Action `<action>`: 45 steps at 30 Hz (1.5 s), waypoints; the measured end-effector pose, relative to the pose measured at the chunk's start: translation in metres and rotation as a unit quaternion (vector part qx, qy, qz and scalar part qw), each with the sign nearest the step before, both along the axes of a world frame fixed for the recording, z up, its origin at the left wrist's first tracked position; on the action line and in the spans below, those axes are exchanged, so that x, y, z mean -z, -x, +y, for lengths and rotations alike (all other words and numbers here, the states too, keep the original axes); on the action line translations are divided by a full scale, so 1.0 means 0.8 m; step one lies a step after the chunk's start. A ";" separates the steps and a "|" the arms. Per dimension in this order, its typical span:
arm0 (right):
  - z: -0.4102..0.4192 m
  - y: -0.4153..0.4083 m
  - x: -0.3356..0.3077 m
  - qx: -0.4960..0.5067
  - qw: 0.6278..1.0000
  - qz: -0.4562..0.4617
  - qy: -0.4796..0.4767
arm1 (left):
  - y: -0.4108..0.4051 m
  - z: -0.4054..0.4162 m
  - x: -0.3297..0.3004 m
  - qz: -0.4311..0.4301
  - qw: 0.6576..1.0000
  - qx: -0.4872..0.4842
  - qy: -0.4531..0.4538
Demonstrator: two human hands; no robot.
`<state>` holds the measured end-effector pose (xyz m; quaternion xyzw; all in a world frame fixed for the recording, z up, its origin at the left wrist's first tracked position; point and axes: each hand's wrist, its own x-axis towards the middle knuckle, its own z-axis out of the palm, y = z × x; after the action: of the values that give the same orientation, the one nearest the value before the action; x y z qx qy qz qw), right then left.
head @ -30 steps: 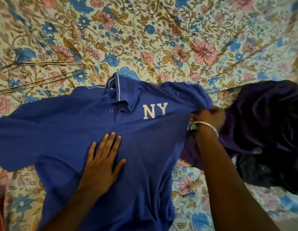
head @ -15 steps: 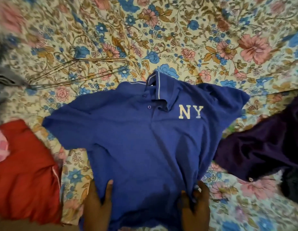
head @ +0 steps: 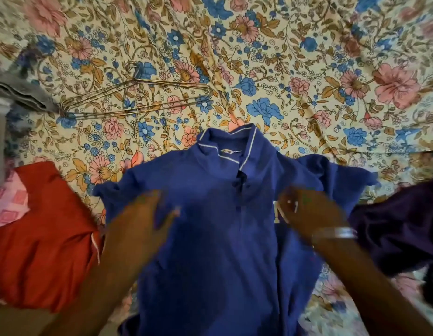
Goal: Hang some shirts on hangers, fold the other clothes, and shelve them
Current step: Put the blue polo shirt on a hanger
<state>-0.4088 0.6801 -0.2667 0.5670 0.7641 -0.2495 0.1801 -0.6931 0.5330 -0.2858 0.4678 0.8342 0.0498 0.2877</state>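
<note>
Floral cotton bedsheet [head: 271, 57], cream with pink and blue blooms and faintly rumpled, covers the whole bed and carries everything here. At the middle of the near edge lies the royal-blue knit polo shirt with white-piped collar [head: 215, 238], front up, collar pointing toward the far edge, sleeves spread to either side. Both hands sit over its chest and both are smeared by motion blur. The left hand [head: 147, 209] seems to have its fingers extended over the cloth; the right hand [head: 305, 209], a pale bangle at its wrist, covers most of the cream chest lettering, and whether its fingers lie flat or pinch fabric cannot be told.

The bundle of thin gold wire hangers [head: 138, 100] rests toward the far left corner, well apart from the shirt, one end beside a grey folded cloth [head: 19, 93]. A red garment [head: 41, 238] lies at the left edge, just beside the shirt, and a dark purple garment [head: 399, 226] lies at the right edge near the right sleeve.

Risks, as a judgement: the soft, stretchy knit likely drags and bunches under sliding palms, so creases could be pressed in. The right sleeve could get swept against the purple cloth. The springy, nested wires may snag on each other when one is lifted.
</note>
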 end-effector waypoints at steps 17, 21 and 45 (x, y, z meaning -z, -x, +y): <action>0.122 0.123 0.085 0.033 0.973 0.087 -0.211 | 0.079 0.116 0.057 0.058 0.996 0.036 -0.050; 0.107 0.194 0.071 -0.048 0.947 0.142 -0.284 | 0.105 0.120 0.055 0.026 0.990 -0.012 -0.141; 0.151 0.446 0.080 -0.079 0.918 0.244 -0.304 | 0.269 0.218 0.041 0.248 0.937 0.114 -0.217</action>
<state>-0.7657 0.8012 -0.3304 0.4539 0.8657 -0.1204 -0.1736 -0.9081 0.7070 -0.3183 0.6081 0.7893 0.0787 -0.0332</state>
